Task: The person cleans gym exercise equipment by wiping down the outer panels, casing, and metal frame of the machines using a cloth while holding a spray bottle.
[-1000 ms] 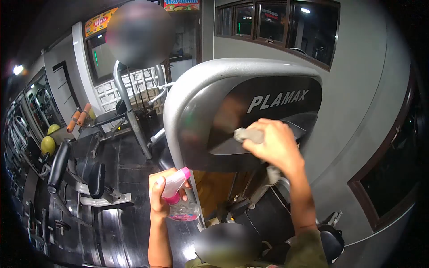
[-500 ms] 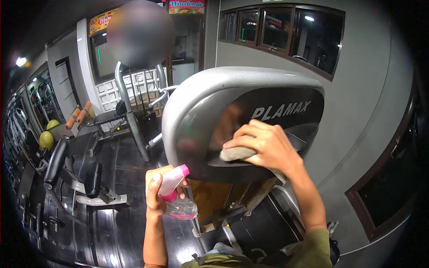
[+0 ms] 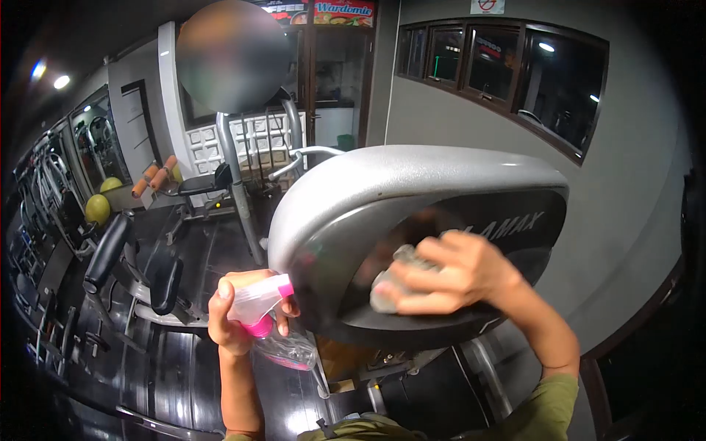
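Note:
My left hand [image 3: 235, 314] is wrapped round the neck of a clear spray bottle [image 3: 285, 350] with a pink and white trigger head. Clear liquid shows in the lower part of the bottle, which tilts to the right. Pressed under the fingers of my right hand [image 3: 460, 275] is a bunched grey cloth [image 3: 390, 290]. The cloth lies against the dark front panel of a gym machine's rounded silver shroud [image 3: 412, 169]. My right hand covers the first letters of the panel's lettering.
A padded bench machine [image 3: 140, 268] stands on the dark floor at the left. Behind the shroud rises a grey machine frame [image 3: 239, 184]. Yellow balls [image 3: 97, 209] lie farther left. A grey wall [image 3: 471, 121] with dark windows runs along the right.
My right hand and the cloth have moved down and slightly right in view. The left hand with the bottle sits a little farther left. The whole view has shifted.

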### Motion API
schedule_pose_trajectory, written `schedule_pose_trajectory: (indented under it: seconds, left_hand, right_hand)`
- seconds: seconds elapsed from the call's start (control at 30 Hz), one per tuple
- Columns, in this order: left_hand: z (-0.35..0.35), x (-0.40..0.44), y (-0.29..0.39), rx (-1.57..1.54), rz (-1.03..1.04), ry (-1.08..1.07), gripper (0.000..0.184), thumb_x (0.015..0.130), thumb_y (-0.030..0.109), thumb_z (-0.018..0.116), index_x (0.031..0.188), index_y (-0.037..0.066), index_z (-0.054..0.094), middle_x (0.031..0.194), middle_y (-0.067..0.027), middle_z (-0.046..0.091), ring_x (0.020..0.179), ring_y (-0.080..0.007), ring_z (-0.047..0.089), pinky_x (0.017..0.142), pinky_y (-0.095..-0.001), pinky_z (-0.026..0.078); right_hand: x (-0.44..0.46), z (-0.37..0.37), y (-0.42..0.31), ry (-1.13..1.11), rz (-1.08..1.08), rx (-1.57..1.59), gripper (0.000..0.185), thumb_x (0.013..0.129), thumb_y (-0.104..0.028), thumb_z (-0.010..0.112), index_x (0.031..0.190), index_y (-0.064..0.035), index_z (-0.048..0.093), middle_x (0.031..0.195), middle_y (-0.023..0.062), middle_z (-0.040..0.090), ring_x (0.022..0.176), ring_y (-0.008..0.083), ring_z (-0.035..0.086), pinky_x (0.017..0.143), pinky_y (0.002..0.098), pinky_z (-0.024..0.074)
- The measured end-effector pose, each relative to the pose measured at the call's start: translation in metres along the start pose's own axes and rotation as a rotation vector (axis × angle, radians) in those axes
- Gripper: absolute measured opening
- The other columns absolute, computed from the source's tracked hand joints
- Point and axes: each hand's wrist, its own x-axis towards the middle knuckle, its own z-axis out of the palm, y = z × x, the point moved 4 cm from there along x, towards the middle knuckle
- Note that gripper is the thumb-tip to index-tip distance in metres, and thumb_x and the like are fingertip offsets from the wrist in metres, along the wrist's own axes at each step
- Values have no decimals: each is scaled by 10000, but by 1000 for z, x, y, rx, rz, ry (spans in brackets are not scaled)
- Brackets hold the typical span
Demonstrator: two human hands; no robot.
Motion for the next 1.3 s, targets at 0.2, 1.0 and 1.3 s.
schedule_pose_trajectory:
  seconds: [0.2, 1.0, 1.3]
  left_hand:
    - [4, 12, 10, -49, -42, 19, 807, 907, 564, 306, 798, -183, 594, 660, -238, 607, 421, -262, 570, 388, -299, 495]
    - [-25, 83, 29, -52, -143, -176, 798, 901, 526, 289, 721, -191, 589, 628, -278, 588, 425, -306, 569, 324, -307, 460]
    - [-37, 129, 19, -30, -226, -423, 757, 877, 523, 324, 734, -159, 620, 640, -250, 606, 427, -273, 564, 369, -284, 463]
  right_hand:
    - [0, -11, 33, 228, 61, -173, 320, 699, -193, 756, 1010, -240, 701, 832, -57, 591, 531, 90, 438, 430, 201, 348]
    - [15, -29, 51, 191, 429, 11, 413, 565, -231, 800, 959, -141, 717, 758, 5, 615, 574, 165, 549, 482, 267, 438]
    - [64, -17, 17, 30, 651, 80, 477, 510, -220, 823, 977, -183, 736, 782, -16, 642, 618, 158, 594, 497, 250, 452]
